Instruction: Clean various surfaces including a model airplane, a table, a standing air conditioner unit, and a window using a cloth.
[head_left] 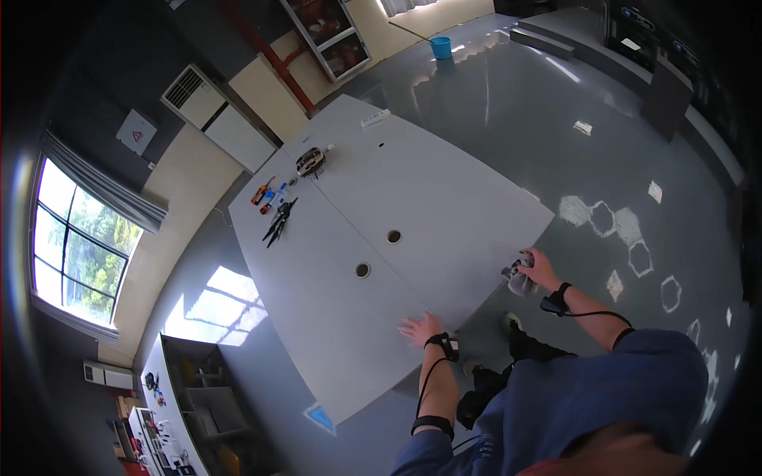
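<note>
Here, the left hand (418,328) lies flat and open, fingers spread, on the white table (444,198) near its lower edge. The right hand (538,268) is clenched around a grey cloth (518,281) at the table's right corner. Pliers (279,221) and small tools lie far off, upper left.

on the far left part of the white table (444,206) lie black pliers (279,221), an orange-handled tool (262,193) and a small blue-and-white tool (275,194), close together. just beyond them sits a small dark device (310,161). a white strip (375,119) lies at the far edge. two round holes (394,236) pierce the tabletop near its middle. a blue bucket (441,47) stands on the grey floor (516,103) far off. a window (75,242) is at the left.
</note>
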The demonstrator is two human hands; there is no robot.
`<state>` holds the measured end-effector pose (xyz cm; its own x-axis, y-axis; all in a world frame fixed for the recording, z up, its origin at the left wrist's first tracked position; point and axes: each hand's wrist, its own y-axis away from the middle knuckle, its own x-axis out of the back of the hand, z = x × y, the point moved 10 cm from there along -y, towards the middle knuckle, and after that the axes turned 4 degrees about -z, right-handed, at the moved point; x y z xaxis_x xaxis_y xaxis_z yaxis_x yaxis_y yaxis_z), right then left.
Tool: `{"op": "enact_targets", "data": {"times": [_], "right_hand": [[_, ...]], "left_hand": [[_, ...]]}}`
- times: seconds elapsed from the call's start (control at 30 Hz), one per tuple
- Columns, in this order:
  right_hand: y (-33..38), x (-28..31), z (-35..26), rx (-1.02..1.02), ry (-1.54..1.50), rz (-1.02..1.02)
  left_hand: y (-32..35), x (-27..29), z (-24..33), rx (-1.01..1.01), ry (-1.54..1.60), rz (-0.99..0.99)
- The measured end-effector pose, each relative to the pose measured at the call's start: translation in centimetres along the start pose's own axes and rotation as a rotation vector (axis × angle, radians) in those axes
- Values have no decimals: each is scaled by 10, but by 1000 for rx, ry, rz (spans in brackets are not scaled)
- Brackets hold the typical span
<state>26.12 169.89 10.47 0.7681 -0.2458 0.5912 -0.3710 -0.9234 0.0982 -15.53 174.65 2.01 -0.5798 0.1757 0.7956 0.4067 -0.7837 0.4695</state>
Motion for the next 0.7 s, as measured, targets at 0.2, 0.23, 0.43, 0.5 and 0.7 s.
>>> {"op": "enact_targets", "data": {"times": [0.2,0.23,0.43,0.5,0.7], "right_hand": [[-72,-47,-15,190,212,-96],[-69,-62,-15,178,231,-122],[-60,-80,-38,309,592,-35],[-70,-93,-59,440,538,-108],[-183,-135,-112,635,487,-180]], "left_hand": [[18,-13,3,346,-55,291],[24,-4,2,358,-137,416],[39,11,14,439,-267,500],[46,15,1,436,-247,504],[48,3,15,426,-280,497]]}}
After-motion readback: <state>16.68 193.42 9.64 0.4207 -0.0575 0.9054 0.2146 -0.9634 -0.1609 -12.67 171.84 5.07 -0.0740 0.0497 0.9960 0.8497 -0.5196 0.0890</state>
